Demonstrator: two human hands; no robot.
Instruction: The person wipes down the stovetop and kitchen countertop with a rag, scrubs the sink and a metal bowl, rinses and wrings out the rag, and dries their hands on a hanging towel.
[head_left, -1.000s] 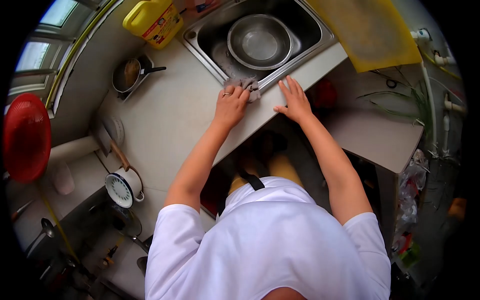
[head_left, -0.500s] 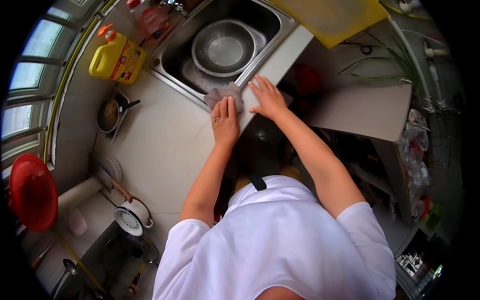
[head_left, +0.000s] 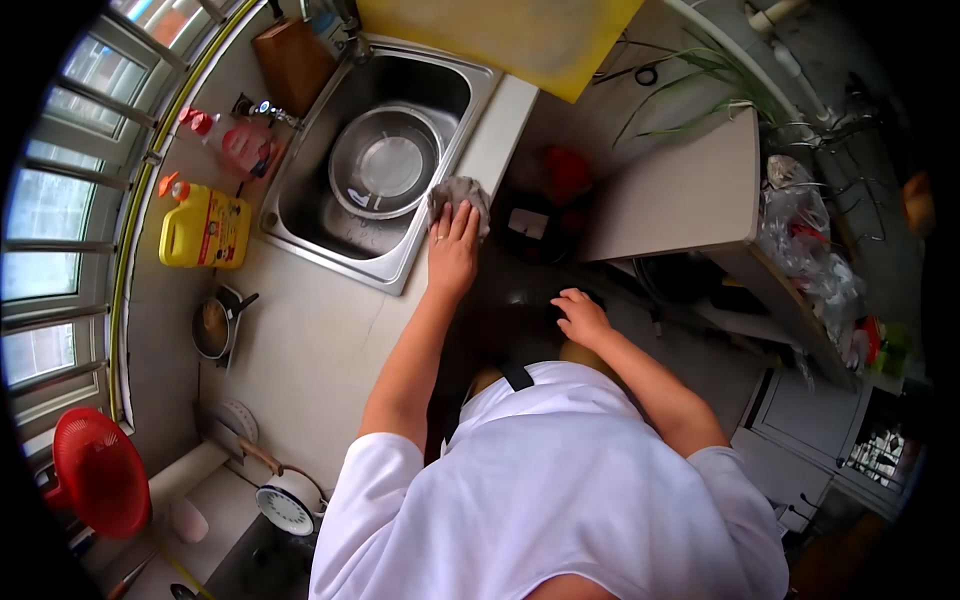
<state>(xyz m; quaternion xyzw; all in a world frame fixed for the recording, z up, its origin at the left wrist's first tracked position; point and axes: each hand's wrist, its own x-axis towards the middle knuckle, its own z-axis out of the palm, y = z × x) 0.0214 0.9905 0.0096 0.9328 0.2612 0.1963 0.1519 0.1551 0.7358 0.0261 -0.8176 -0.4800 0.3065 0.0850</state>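
A crumpled grey cloth (head_left: pixel 462 200) lies on the front rim of the steel sink (head_left: pixel 345 262) and the counter strip beside it. My left hand (head_left: pixel 454 252) presses on this cloth, fingers over its lower part. Away from the counter, my right hand (head_left: pixel 582 318) hangs in the air near my waist, holding nothing, its fingers loosely bent and apart. Inside the sink sits a round metal basin (head_left: pixel 386 163).
Along the window wall stand a yellow jug (head_left: pixel 206 228), a pink bottle (head_left: pixel 238 142) and a small pan (head_left: pixel 212 328). A yellow sheet (head_left: pixel 500 35) overhangs the sink's far right. A low cabinet (head_left: pixel 680 190) stands at right.
My left hand and the cloth have moved along the sink's front edge, away from its near corner. My right hand has lifted off the counter edge and drawn back towards my body. The view has turned.
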